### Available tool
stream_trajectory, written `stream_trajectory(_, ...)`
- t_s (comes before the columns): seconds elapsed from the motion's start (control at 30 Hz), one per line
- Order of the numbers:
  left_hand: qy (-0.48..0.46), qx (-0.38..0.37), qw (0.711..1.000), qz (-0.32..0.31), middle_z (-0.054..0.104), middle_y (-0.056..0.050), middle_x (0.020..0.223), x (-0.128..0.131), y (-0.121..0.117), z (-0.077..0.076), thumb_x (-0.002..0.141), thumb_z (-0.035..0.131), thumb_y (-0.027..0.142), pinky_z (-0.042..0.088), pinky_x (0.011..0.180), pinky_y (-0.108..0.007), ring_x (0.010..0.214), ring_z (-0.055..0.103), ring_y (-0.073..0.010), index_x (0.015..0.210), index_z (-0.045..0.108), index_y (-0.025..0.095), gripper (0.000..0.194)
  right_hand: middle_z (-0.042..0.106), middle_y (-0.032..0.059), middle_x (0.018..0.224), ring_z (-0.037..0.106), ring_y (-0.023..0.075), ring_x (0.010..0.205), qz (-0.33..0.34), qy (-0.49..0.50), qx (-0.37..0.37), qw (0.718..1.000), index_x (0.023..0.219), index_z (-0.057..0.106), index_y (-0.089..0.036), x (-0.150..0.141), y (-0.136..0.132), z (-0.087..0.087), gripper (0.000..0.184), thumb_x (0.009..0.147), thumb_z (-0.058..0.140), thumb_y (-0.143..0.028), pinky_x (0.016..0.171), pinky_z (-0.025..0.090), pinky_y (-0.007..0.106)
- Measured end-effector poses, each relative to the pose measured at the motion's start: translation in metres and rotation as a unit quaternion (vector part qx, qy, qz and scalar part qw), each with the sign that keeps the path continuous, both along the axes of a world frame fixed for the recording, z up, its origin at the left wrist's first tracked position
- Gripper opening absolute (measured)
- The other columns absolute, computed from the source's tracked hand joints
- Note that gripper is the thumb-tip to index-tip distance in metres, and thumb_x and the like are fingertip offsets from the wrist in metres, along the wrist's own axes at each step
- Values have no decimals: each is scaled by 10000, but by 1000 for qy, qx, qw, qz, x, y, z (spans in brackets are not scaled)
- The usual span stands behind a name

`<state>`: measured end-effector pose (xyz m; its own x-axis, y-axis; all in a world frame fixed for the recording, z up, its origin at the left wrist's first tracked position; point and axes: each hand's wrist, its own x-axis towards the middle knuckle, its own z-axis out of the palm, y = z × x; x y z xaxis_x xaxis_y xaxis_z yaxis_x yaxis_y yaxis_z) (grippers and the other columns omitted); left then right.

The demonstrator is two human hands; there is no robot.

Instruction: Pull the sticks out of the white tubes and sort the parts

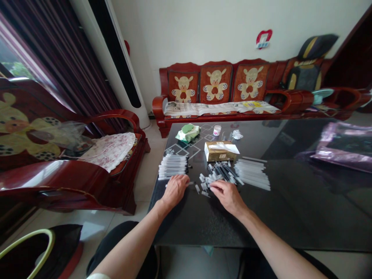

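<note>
My left hand [175,190] is closed over a pen [191,183], whose ends stick out on both sides of the fingers. Just above it lies a row of white pens [173,166] with dark ends. The fingers of my right hand [229,195] are pinched together at the edge of a pile of small translucent pen caps [207,180]; whatever is between them is hidden. Behind that hand sits a heap of thin black pen refills [222,169]. To its right, empty-looking translucent pen barrels [252,173] lie side by side.
On the dark glossy table [290,217] stand a tissue box [221,155], a green wipes pack [188,133], a small white cup [217,130] and a crumpled tissue [237,134]. A shiny purple bag [345,147] lies at right. Wooden sofas [216,83] stand beyond.
</note>
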<state>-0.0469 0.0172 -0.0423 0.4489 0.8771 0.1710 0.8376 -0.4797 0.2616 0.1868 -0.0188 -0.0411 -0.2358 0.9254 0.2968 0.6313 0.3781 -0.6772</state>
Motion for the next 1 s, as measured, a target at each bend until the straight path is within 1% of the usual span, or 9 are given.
stream_trajectory(0.17, -54, 56, 991, -111, 588, -38, 838, 22, -13, 9, 939, 377, 254, 360, 859, -325, 836, 520, -180, 926, 576, 202, 206, 614, 23, 559, 539, 107, 382, 18, 183, -269, 945, 754, 601, -137, -10, 0, -7, 461, 873, 392, -530, 313, 326, 188)
stream_trajectory(0.33, -84, 89, 979, -163, 596, -27, 826, 25, -17, 9, 927, 400, 213, 320, 982, -389, 819, 522, -171, 935, 591, 199, 191, 598, 9, 518, 527, 90, 348, 58, 259, -355, 897, 729, 582, -124, -12, -2, -9, 461, 819, 476, -564, 288, 302, 150)
stream_trajectory(0.43, -168, 98, 973, -124, 615, -57, 975, 21, -16, 14, 910, 446, 228, 346, 967, -381, 928, 530, -188, 1003, 594, 200, 177, 604, 8, 531, 539, 94, 364, 54, 310, -363, 877, 736, 585, -123, -12, -2, -8, 399, 803, 537, -513, 296, 317, 155)
stream_trajectory(0.53, -306, 78, 949, 5, 624, -63, 911, 15, -12, 17, 886, 498, 311, 422, 843, -334, 888, 553, -198, 935, 624, 188, 183, 614, 8, 559, 562, 103, 401, 25, 372, -350, 860, 751, 584, -127, -12, -2, -6, 353, 793, 570, -478, 315, 346, 165)
stream_trajectory(0.63, -455, -100, 882, 74, 606, -35, 693, 11, -5, 12, 845, 530, 440, 457, 625, -264, 632, 566, -150, 786, 639, 158, 308, 623, 12, 585, 575, 102, 433, 25, 400, -335, 853, 760, 585, -128, -14, -3, -3, 330, 792, 587, -456, 342, 372, 169)
stream_trajectory(0.73, -591, -305, 745, 56, 649, -64, 772, 14, -1, 1, 801, 574, 497, 476, 563, -239, 594, 596, -128, 904, 643, 125, 392, 630, 21, 587, 568, 99, 426, 41, 386, -336, 858, 756, 591, -120, -17, -5, -3, 329, 784, 604, -448, 343, 367, 168)
stream_trajectory(0.8, -645, -360, 673, 42, 662, -79, 790, 18, 0, -5, 780, 615, 483, 500, 596, -242, 631, 623, -132, 936, 633, 111, 403, 634, 25, 584, 563, 99, 415, 53, 371, -346, 860, 752, 593, -116, -19, -7, -3, 329, 772, 622, -444, 340, 362, 167)
stream_trajectory(0.87, -672, -374, 638, 36, 665, -76, 743, 21, 0, -8, 770, 643, 458, 508, 604, -237, 626, 630, -129, 887, 630, 101, 377, 639, 32, 587, 569, 104, 415, 62, 367, -363, 854, 764, 598, -114, -21, -8, -4, 357, 788, 594, -471, 341, 368, 171)
stream_trajectory(1.0, -689, -371, 622, 35, 672, -70, 714, 22, 2, -9, 777, 653, 421, 513, 599, -222, 597, 630, -116, 852, 625, 97, 334, 647, 53, 600, 592, 123, 435, 63, 381, -393, 834, 799, 608, -110, -21, -8, -2, 463, 847, 459, -545, 354, 397, 190)
